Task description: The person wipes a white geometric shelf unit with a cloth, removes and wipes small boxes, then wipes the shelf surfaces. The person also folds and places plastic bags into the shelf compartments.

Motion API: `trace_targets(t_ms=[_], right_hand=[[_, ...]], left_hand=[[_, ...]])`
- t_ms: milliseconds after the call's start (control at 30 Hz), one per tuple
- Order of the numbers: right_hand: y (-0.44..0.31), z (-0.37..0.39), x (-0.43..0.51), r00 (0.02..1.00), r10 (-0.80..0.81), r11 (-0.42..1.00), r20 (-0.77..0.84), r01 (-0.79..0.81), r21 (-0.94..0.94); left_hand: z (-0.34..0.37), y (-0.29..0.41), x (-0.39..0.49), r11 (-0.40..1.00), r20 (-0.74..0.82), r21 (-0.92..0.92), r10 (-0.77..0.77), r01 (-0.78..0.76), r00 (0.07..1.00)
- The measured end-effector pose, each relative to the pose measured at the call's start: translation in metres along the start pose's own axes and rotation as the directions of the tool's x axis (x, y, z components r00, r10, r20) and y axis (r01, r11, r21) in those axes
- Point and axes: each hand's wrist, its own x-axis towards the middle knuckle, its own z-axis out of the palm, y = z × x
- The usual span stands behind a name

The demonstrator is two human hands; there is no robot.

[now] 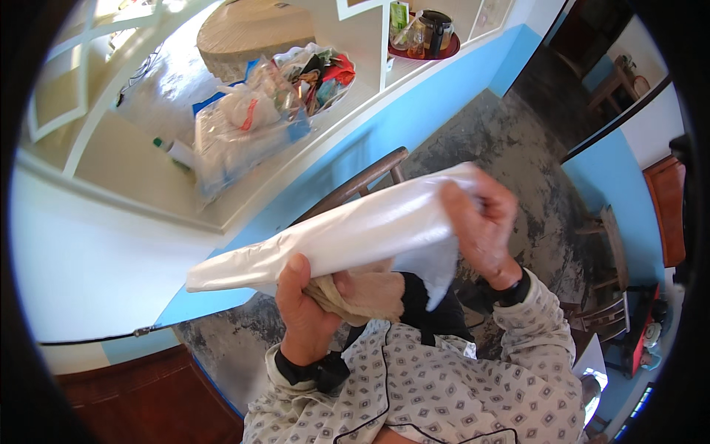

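Observation:
A long, folded sheet of white, glossy plastic film [360, 227] stretches across the front of my body. My left hand [305, 311] grips its lower edge, thumb on top, and also holds a crumpled tan cloth [371, 294] beneath the film. At the far right end, my right hand [482, 227] pinches the plastic near its upper corner; that hand is slightly blurred. A loose flap of the film hangs below, between the two hands. The left end of the plastic juts out free past my left hand.
Behind the film stands a wooden chair [355, 183] by the blue wall. Clear plastic bags [244, 144] and a basket of mixed wrappers [327, 77] sit on the ledge, with a red tray [452, 47] holding a teapot [435, 28] farther along. More wooden chairs [604, 319] stand at right.

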Motion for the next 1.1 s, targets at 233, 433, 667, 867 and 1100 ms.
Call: trace_targets(t_ms=[233, 433, 667, 867, 1100], right_hand=[[0.008, -0.08, 0.113, 0.969, -0.231, 0.956, -0.082, 0.21, -0.206], [0.012, -0.099, 0.18, 0.564, 0.815, 0.529, 0.134, -0.818, 0.226], [0.014, -0.113, 0.193, 0.43, 0.868, 0.384, 0.249, -0.898, 0.213], [0.002, -0.102, 0.177, 0.505, 0.862, 0.503, 0.044, -0.862, 0.058], [-0.068, -0.095, 0.175, 0.85, 0.526, 0.832, -0.037, -0.523, -0.186]], left_hand=[[0.106, 0.015, 0.085, 0.967, 0.167, 0.149, -0.232, 0.208, 0.958], [0.147, 0.023, 0.151, 0.944, 0.221, 0.257, -0.268, 0.209, 0.938], [0.135, 0.01, 0.169, 0.828, 0.206, 0.551, -0.251, 0.099, 0.946], [0.142, 0.009, 0.177, 0.906, 0.041, 0.112, -0.415, 0.408, 0.909], [0.158, 0.057, 0.165, 0.741, -0.038, -0.244, -0.652, 0.625, 0.758]])
